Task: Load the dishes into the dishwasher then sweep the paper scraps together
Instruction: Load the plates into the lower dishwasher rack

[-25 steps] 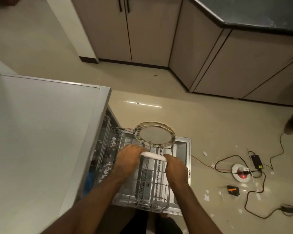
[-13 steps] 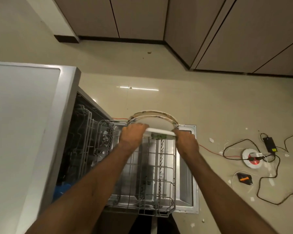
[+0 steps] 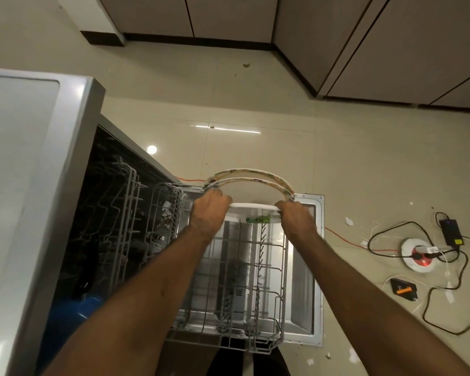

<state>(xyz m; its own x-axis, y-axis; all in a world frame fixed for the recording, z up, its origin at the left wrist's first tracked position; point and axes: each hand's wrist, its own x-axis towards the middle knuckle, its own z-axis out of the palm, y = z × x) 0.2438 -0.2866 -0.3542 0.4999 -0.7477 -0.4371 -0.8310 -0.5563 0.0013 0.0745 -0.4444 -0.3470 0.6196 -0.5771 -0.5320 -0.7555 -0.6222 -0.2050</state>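
Observation:
The dishwasher (image 3: 52, 185) stands open at the left with its lower wire rack (image 3: 244, 294) pulled out over the lowered door (image 3: 307, 267). Two patterned plates (image 3: 253, 176) stand upright on edge at the rack's far end. Just in front of them I hold a white plate (image 3: 255, 210) edge-up over the rack. My left hand (image 3: 209, 210) grips its left edge and my right hand (image 3: 296, 215) grips its right edge. White paper scraps (image 3: 349, 221) lie scattered on the tiled floor to the right and near the door's front corner.
Black cables, a round white-and-red socket (image 3: 418, 255), a black adapter (image 3: 451, 232) and a small black-and-orange device (image 3: 403, 290) lie on the floor at the right. Brown cabinets (image 3: 391, 50) line the far wall. An orange wire (image 3: 342, 240) runs across the floor behind the door.
Both hands carried the white plate away from me along the rack, up to the patterned plates at its far end. My view tilted down and closer.

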